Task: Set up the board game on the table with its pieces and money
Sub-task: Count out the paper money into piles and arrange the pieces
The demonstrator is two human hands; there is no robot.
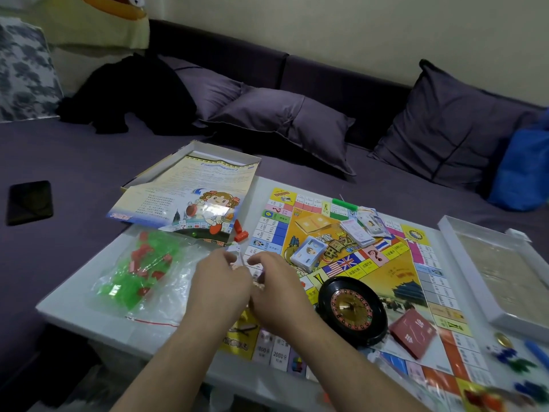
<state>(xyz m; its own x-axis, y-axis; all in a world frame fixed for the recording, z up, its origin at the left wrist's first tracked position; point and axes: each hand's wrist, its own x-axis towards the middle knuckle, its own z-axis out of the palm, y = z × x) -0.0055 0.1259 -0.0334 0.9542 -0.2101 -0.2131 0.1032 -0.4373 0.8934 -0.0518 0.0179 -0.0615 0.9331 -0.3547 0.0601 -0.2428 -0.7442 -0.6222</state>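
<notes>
The colourful game board [395, 281] lies unfolded on the white table [89, 281]. Over its left edge, my left hand [221, 281] and my right hand [277, 289] meet, both pinching a small whitish item [237, 252] that is mostly hidden by my fingers. On the board sit a black roulette wheel [352, 310], a red card pack [413, 333], a blue-white card pack [309, 252] and stacks of cards and paper money [364, 230]. A clear bag of green and red plastic houses [139, 272] lies left of my hands.
The open game box with a rule sheet [190, 191] sits at the table's far left corner, red pieces [240, 231] beside it. A white tray [499, 275] stands at the right. Small coloured tokens [517, 361] lie near the right front. A dark phone [29, 202] rests on the purple sofa.
</notes>
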